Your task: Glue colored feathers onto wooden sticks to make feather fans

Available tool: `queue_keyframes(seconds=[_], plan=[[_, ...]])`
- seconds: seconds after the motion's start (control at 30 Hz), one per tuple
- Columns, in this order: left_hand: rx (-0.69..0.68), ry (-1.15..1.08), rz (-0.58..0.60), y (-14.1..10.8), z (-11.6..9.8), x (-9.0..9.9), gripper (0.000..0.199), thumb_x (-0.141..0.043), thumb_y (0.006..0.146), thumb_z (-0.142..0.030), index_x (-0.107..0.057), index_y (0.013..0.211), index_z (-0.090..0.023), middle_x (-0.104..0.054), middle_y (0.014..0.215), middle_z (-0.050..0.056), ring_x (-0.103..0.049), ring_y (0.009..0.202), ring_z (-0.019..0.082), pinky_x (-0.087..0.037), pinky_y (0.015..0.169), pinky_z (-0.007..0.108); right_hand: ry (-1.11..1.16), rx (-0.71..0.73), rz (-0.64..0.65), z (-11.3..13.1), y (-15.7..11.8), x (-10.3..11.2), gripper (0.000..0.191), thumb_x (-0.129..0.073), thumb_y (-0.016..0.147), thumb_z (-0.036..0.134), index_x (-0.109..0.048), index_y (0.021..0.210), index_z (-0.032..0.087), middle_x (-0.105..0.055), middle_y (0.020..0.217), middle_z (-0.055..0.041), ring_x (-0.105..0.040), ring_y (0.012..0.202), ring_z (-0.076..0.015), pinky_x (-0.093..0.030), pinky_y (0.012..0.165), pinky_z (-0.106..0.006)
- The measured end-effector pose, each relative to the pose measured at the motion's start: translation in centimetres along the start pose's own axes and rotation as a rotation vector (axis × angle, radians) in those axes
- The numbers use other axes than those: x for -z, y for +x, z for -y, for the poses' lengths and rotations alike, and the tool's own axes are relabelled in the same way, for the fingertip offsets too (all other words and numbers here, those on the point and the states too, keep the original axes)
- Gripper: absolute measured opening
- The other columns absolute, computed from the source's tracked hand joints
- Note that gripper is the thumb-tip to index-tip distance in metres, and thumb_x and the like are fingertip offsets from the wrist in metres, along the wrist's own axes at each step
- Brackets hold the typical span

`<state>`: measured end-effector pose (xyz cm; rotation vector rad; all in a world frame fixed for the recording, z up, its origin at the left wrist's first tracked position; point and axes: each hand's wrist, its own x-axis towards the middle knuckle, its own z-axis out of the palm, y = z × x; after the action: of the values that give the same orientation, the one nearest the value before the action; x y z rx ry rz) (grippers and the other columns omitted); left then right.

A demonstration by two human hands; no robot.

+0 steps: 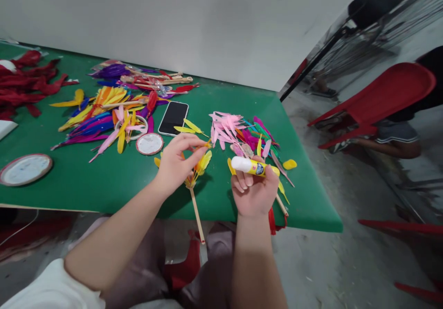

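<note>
At the near edge of the green worktop [138, 184]: a feathered stick [195, 207] sat just below the left hand [178, 163], part of its feather head hidden by it; I could not tell whether the worktop or the hand bore its weight.
Left hand: pinched narrow on what looked like a small orange feather [208, 143], above the stick's head.
Right hand [254, 198]: palm up and curled around a glue stick [259, 167], well apart from the pinched feather.
Feathered stick's line: long axis nearly straight out from the body, feathers at the far end, bare handle toward the wearer, slanting slightly right and passing beyond the edge.
Glue stick's line: crosswise, white end leftward toward the other hand, yellow end rightward; whether it was capped I could not tell.
Pink feathers [224, 127]: heaped beyond the hands, with a phone [173, 118] to their left.
Step in hand: seemingly handling a single feather, glue at the ready.
Next move: if glue was wanted, it called for a steady pinch and an exposed glue tip.
</note>
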<state>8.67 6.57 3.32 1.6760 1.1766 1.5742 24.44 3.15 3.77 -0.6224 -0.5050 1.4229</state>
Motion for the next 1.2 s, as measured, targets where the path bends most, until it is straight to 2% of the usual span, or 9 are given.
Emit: queue_keyframes(seconds=[0.17,0.27,0.33,0.43,0.6,0.77,0.93,1.1,1.2], plan=[[-0.085,0.209,0.011,1.3,1.0,1.0,0.009,-0.061,0.071,-0.021,-0.066,0.079,-0.018,-0.06,0.081,0.003,-0.055,0.076,0.011,-0.045,0.061,0.022,-0.005,-0.017,0.085,-0.2,-0.4,-0.2,0.015,-0.054,0.07,0.036,-0.056,0.077,0.023,-0.042,0.039,0.007,-0.033,0.036,-0.0061,-0.024,0.034,-0.016],[-0.15,0.364,-0.01,1.7,0.9,1.7,0.01,-0.061,0.071,-0.024,-0.067,0.079,-0.02,-0.059,0.071,0.001,-0.053,0.068,0.01,-0.044,0.06,0.022,-0.015,-0.014,0.086,-0.4,-0.4,-0.1,0.014,-0.055,0.07,0.035,-0.055,0.078,0.023,-0.041,0.04,0.0073,-0.033,0.036,-0.006,-0.025,0.034,-0.016],[-0.125,0.409,-0.038,1.9,0.7,2.3,0.012,-0.06,0.072,-0.027,-0.068,0.078,-0.021,-0.057,0.06,-0.001,-0.052,0.059,0.009,-0.043,0.058,0.022,-0.033,0.027,0.056,-0.5,-0.4,0.0,0.011,-0.056,0.072,0.032,-0.055,0.08,0.024,-0.038,0.039,0.0084,-0.031,0.035,-0.0053,-0.025,0.035,-0.015],[-0.009,0.344,-0.037,2.2,0.5,3.0,0.015,-0.057,0.074,-0.03,-0.067,0.081,-0.02,-0.062,0.06,-0.002,-0.055,0.057,0.009,-0.045,0.058,0.021,-0.09,0.073,0.019,-0.5,-0.3,0.3,0.015,-0.058,0.072,0.032,-0.054,0.085,0.026,-0.043,0.045,0.0077,-0.038,0.04,-0.0058,-0.029,0.037,-0.014],[0.071,0.177,0.063,2.4,1.0,3.8,0.019,-0.054,0.075,-0.029,-0.067,0.085,-0.018,-0.068,0.085,0.003,-0.061,0.076,0.012,-0.048,0.07,0.023,-0.157,0.005,0.048,-0.2,-0.2,0.7,0.034,-0.046,0.073,0.054,-0.052,0.09,0.025,-0.054,0.059,0.0013,-0.052,0.056,-0.0129,-0.037,0.039,-0.02],[0.204,0.049,0.098,2.6,2.8,3.9,0.02,-0.059,0.071,-0.033,-0.066,0.079,-0.016,-0.068,0.078,0.004,-0.061,0.07,0.013,-0.048,0.067,0.026,-0.26,-0.079,0.076,-0.7,-0.1,1.1,0.025,-0.051,0.07,0.033,-0.048,0.093,0.026,-0.059,0.066,0.0014,-0.054,0.057,-0.0123,-0.039,0.042,-0.019],[0.257,0.006,0.209,3.0,3.9,3.6,0.015,-0.063,0.067,-0.024,-0.062,0.08,-0.016,-0.066,0.075,0.003,-0.06,0.067,0.012,-0.048,0.066,0.026,-0.386,0.026,0.024,-1.4,1.0,1.5,0.037,-0.056,0.067,0.023,-0.044,0.101,0.027,-0.065,0.082,-0.0002,-0.06,0.069,-0.0127,-0.046,0.057,-0.024],[0.276,0.046,0.32,3.2,4.7,3.2,0.053,-0.064,0.063,-0.017,-0.047,0.113,-0.021,-0.057,0.062,-0.004,-0.057,0.057,0.011,-0.046,0.057,0.024,-0.617,0.098,0.03,-2.2,3.0,2.1,0.038,-0.064,0.063,0.022,-0.05,0.098,0.023,-0.065,0.094,-0.0019,-0.06,0.088,-0.0154,-0.045,0.078,-0.031],[0.246,0.068,0.32,3.2,5.3,3.2,0.064,-0.063,0.063,-0.016,-0.039,0.123,-0.023,-0.055,0.065,-0.003,-0.056,0.058,0.011,-0.045,0.056,0.024,-0.804,0.165,0.022,-3.1,3.8,2.5,0.031,-0.066,0.064,0.027,-0.053,0.091,0.021,-0.064,0.096,-0.0032,-0.06,0.086,-0.0163,-0.044,0.081,-0.034]])
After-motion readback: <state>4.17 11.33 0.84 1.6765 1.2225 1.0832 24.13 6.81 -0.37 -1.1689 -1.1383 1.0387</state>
